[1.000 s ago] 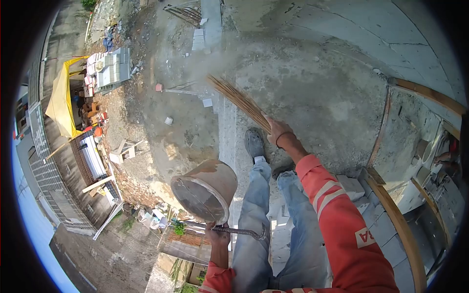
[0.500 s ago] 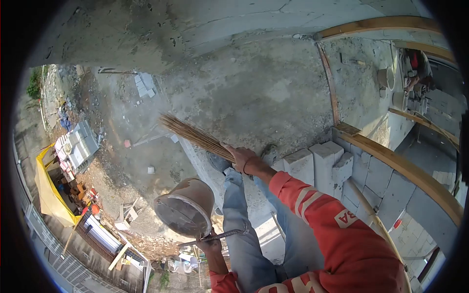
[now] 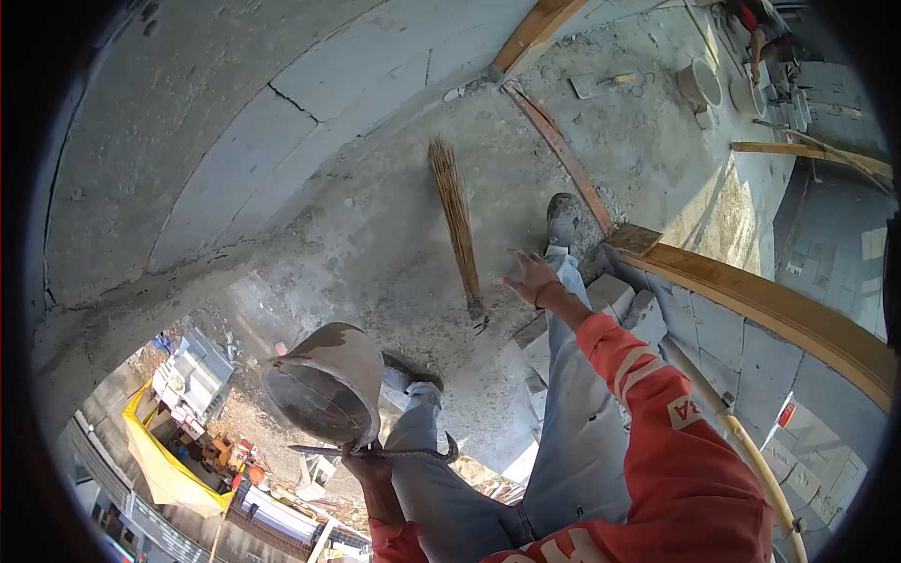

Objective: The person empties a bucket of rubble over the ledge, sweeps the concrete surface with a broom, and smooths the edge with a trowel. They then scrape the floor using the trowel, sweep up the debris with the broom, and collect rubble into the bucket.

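My left hand [image 3: 366, 462] is closed at the lower edge of a grey, mortar-stained bucket [image 3: 349, 361], tipped so its dark inside shows. In the same grip is a dark metal bar with a hooked end [image 3: 418, 454]; exactly how the fingers split between the two is hidden. My right hand [image 3: 531, 280] is empty, its fingers spread, just above my right leg. A stick broom [image 3: 454, 220] lies apart from it on the rough concrete floor, bristles pointing away and bound end toward me.
Beyond the floor's edge at lower left is a drop to the ground, with a yellow tarp [image 3: 174, 460]. Pale blocks [image 3: 610, 298] and a timber beam [image 3: 770, 305] line the right. A trowel [image 3: 601, 84], another bucket [image 3: 700, 84] and another person [image 3: 765, 42] are farther off.
My right hand has let go of the broom, which now lies on the floor. My view has turned and my feet have stepped apart. The bucket and bar stay in my left hand.
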{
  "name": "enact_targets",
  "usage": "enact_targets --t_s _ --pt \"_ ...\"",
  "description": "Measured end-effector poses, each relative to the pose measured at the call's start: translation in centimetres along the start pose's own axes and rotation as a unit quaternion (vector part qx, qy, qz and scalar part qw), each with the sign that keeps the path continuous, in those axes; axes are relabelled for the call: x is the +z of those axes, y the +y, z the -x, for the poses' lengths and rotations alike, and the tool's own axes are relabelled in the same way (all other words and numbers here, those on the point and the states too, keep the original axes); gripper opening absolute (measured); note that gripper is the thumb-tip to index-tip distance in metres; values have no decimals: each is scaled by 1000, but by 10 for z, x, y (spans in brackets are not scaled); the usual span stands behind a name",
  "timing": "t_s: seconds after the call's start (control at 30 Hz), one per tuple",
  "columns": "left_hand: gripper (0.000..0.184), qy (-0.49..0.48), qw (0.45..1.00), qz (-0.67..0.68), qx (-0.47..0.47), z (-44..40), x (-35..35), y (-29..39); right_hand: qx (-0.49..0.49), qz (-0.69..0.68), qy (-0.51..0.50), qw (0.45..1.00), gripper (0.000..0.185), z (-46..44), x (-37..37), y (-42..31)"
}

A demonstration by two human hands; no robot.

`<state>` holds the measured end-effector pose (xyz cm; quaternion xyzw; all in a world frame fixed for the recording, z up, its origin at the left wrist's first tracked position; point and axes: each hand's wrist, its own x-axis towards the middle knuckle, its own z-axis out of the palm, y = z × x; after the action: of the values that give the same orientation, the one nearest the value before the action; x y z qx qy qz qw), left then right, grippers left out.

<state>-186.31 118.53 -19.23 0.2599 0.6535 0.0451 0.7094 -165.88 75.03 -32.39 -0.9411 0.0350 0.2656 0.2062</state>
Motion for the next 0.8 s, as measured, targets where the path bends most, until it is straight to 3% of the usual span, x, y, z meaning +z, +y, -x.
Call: enact_targets --t_s 0.1,0.17,0.37,0.5,0.57,0.63,0.7,0.8 --pt "32 14 996 -71 51 7 64 -41 98 -7 18 995 63 -76 -66 105" --pt "32 -3 992 -91 85 13 104 -78 134 61 57 987 61 -138 -90 199" --pt "34 71 981 -165 71 -6 186 -202 184 191 43 963 57 -289 -214 374" --pt "21 108 973 -194 58 -14 226 -263 133 306 93 938 52 -386 -252 450" --pt "24 117 977 -179 21 -27 216 -283 109 339 146 923 58 -437 -261 480" --pt "17 152 974 -162 42 -19 257 -306 90 374 158 909 64 -471 -265 499" --pt "10 167 972 -166 19 -17 264 -312 105 392 127 905 66 -486 -262 511" --pt "10 144 982 -122 9 -18 267 -316 167 416 43 893 41 -481 -257 510"
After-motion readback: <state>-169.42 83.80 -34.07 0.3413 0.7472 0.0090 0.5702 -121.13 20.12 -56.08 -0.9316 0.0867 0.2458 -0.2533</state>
